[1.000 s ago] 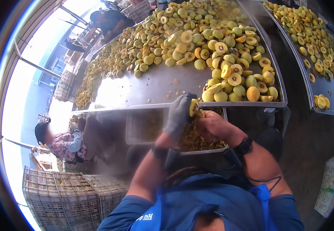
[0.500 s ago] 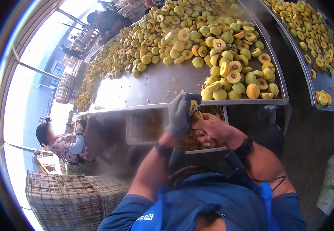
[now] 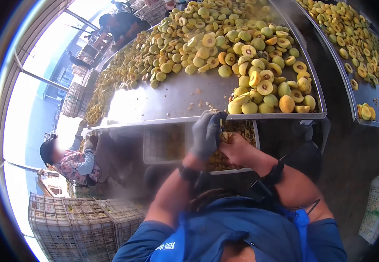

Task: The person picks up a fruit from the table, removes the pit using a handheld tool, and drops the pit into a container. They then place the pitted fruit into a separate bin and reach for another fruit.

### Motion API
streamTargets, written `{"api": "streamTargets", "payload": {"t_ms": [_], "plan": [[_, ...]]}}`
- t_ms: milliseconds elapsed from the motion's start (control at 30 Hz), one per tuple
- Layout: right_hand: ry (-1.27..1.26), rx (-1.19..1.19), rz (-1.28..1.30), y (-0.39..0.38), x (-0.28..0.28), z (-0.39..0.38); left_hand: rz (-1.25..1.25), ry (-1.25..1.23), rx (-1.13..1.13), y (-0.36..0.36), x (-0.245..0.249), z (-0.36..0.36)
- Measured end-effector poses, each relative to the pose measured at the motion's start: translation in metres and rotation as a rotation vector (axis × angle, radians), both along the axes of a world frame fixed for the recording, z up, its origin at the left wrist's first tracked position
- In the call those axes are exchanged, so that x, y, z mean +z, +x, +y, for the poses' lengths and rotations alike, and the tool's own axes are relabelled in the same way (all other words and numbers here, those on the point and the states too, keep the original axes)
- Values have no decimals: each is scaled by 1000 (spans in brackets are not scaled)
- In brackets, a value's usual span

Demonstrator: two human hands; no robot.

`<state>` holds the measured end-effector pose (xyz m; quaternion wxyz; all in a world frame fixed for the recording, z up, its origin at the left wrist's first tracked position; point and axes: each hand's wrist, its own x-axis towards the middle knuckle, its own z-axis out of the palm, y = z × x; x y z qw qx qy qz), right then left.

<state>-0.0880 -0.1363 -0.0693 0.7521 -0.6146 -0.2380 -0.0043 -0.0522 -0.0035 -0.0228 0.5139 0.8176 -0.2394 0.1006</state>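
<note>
Table (image 3: 163,102) behind, fingers (image 3: 215,130) curled round fruit (image 3: 222,123)

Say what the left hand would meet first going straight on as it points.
Probably the metal table's front rim. The gloved left hand overlaps it in view, so the hand might pass above instead; depth is unclear.

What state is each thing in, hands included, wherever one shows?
Left hand: gloved, curled round a mostly hidden yellowish piece
Right hand: bare, fingers bent, up against the left; grip hidden
Fruit: many halved, cut faces showing; some rounded side up, whole or halved unclear
Near table: heaped, partly bare at the front edge
Right-hand table: fruit-strewn, partly bare
Bin below the hands: holding scraps
</note>
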Motion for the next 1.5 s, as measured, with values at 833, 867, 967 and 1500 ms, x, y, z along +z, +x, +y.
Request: {"api": "streamTargets", "payload": {"t_ms": [833,867,967,1500], "plan": [[-61,306,222,-26,-7,-3,-23,-90,5,2,-12,-2],[6,361,174,-25,-22,-2,-29,-94,-12,1,-15,0],[205,518,635,-25,5,-10,48,-145,-69,1,-13,3],[-176,445,602,-38,16,9,-39,-30,152,-2,-14,37]]}}
